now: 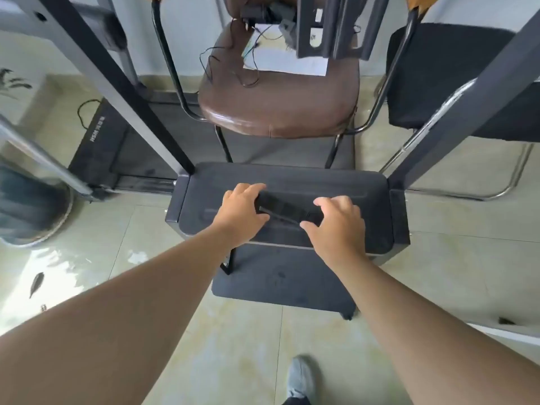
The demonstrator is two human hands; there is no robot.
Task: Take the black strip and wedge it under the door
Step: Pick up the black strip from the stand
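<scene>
Black strip (285, 210) gripped by both hands

Black strip (285, 210): a short, flat, matte bar with a thin raised edge along its near side. It lies roughly level, slanting slightly down toward the right, just above a dark tray surface. Both ends are covered by fingers; only the middle section is visible.
</scene>
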